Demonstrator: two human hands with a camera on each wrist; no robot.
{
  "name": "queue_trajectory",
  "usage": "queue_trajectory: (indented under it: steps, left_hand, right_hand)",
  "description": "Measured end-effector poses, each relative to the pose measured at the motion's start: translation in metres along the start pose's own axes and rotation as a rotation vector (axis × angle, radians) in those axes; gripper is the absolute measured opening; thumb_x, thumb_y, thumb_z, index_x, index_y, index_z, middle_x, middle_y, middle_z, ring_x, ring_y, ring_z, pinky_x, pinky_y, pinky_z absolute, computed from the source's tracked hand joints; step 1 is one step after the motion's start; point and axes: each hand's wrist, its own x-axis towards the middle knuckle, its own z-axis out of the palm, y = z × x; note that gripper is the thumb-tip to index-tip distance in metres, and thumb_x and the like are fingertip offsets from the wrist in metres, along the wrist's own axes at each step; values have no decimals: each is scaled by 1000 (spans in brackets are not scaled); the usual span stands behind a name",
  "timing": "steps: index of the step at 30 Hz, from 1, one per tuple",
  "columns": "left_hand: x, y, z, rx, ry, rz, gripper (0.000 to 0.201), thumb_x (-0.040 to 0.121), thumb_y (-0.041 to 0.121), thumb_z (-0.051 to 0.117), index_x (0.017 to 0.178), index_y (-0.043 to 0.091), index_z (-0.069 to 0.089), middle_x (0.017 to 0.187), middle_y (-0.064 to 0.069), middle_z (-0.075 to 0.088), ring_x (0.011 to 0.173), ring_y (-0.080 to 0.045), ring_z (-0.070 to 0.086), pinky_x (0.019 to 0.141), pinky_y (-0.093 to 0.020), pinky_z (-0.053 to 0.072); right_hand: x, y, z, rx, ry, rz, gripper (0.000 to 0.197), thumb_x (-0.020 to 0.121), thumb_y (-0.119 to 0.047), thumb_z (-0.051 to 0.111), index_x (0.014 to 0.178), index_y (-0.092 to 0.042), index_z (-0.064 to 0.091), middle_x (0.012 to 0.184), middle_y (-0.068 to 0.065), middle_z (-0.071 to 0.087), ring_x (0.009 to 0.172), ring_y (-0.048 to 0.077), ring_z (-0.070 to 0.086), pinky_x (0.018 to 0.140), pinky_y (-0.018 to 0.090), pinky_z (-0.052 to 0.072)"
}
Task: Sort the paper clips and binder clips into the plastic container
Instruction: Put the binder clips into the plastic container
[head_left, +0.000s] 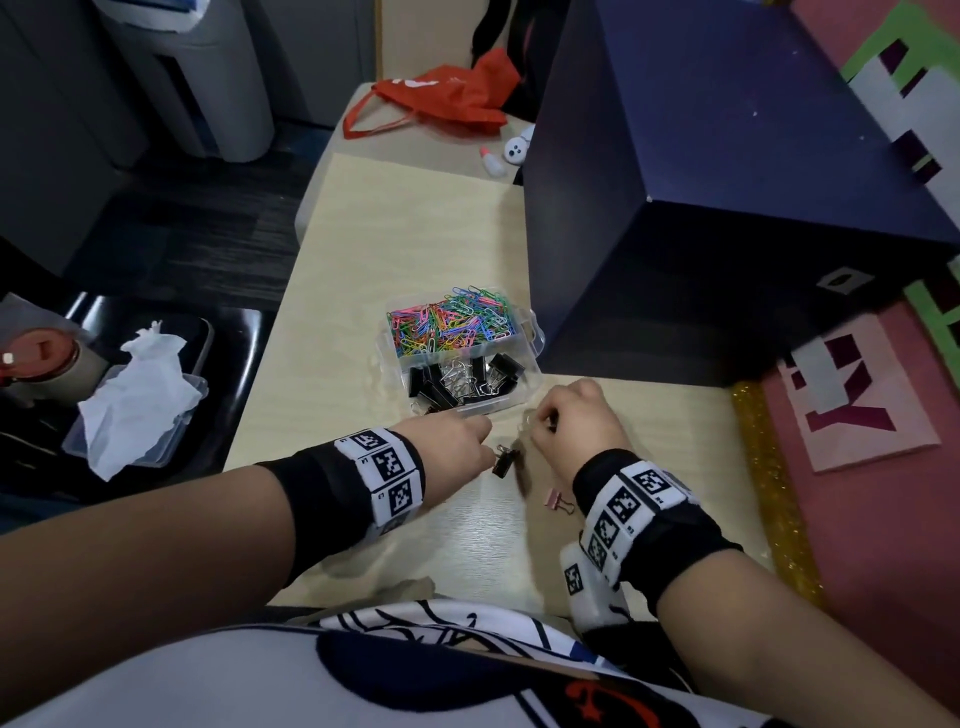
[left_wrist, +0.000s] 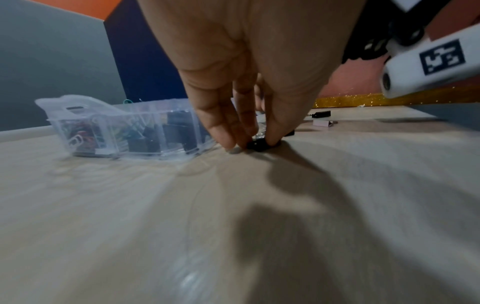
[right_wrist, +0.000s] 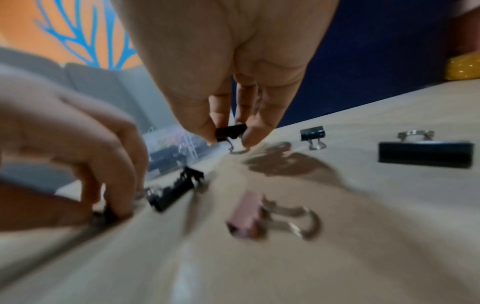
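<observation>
Head cam: you're mid-pickup, both hands down on the pale wood-grain desk (head_left: 415, 249) just in front of the clear plastic container (head_left: 535, 332). Its far compartment is heaped w/ coloured wire paper clips (head_left: 452, 319), the near 1 w/ black binder clips (head_left: 462, 379). Your left hand (head_left: 452, 452) reaches a black binder clip (head_left: 503, 461) on the desk; your right hand (head_left: 571, 415) is curled beside the container's near corner. A pink binder clip (head_left: 558, 500) lies loose near your right wrist.

Left wrist cam: thumb and fingers (left_wrist: 228, 131) pinch a small black binder clip (left_wrist: 259, 144) flat on the desk, touching the surface, just beside the ribbed transparent tub.

Right wrist cam, blurred: your right hand pinches another black clip (right_wrist: 230, 131) by its folded steel body, wire handles hanging, just above the desk. 2 more black ones (right_wrist: 313, 133) sit beyond, apart.

Next, I'd judge: lift both, drop them in the near compartment, then the pink 1. Springy, slick metal, so pinch the body, not the loops.
</observation>
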Motion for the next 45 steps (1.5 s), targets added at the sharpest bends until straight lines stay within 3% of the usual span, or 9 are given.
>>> queue_trajectory:
  steps: [6,12,15,19,23,27,33,38,45]
  left_hand:
    - [-3,2,-2,-20,-22,-32,20,88,7,50,106,11,59,110,-9,48,96,-31,52,79,-43,52]
    - [-3,4,-6,-68,-6,-27,24,86,9,50,109,12,55,112,-7,45,98,-28,51,81,-41,51]
    - [-4,0,-13,-120,190,5,24,86,16,51,109,13,57,113,-7,48,100,-27,51,82,-39,50]
    - [-3,-14,-29,-180,382,-65,27,85,14,54,111,11,60,115,-9,50,105,-29,49,85,-40,48]
    - [-4,-24,-37,-120,390,-210,30,87,14,51,116,12,58,119,-11,51,102,-32,51,85,-42,46]
    - [-3,-3,-33,-46,390,-70,27,89,21,52,114,15,59,116,-8,53,103,-30,50,83,-40,46]
    - [15,24,-8,34,28,-17,37,87,19,58,123,20,49,117,-5,47,107,-28,49,82,-42,51]
    - [15,18,-4,20,31,-45,33,82,17,65,113,20,53,109,-5,48,100,-27,54,81,-40,52]
    - [9,22,-12,-74,1,-96,30,86,17,54,116,15,50,109,-8,50,96,-29,55,77,-40,52]
  right_hand:
    - [9,-23,-25,226,231,-129,13,84,-26,66,92,-16,64,105,2,50,81,17,59,81,24,46]
    - [4,-11,-32,38,47,109,30,94,-27,51,122,-17,53,127,8,43,109,28,54,94,31,42]
    - [-5,7,-30,-201,-217,309,39,94,-23,44,132,-16,42,137,9,34,121,32,43,96,39,41]
    - [-21,17,-24,-340,-352,250,78,69,-56,71,130,-17,41,131,4,34,119,28,40,86,37,42]
    - [-31,19,-13,-348,-352,215,97,59,-62,76,135,-16,35,128,4,31,119,26,40,91,38,45]
    - [-36,19,-7,-258,-303,145,90,59,-57,79,132,-20,41,126,4,34,119,27,42,96,38,45]
    - [-37,23,-5,-123,-235,-85,56,76,-34,73,126,-23,51,127,1,42,120,22,45,102,32,40]
    - [-41,28,-12,-247,-265,92,76,67,-44,74,132,-31,37,130,2,32,116,26,43,90,39,47]
    - [-41,27,-3,-97,-324,68,55,82,-26,68,130,-32,42,123,4,33,88,25,63,82,34,56]
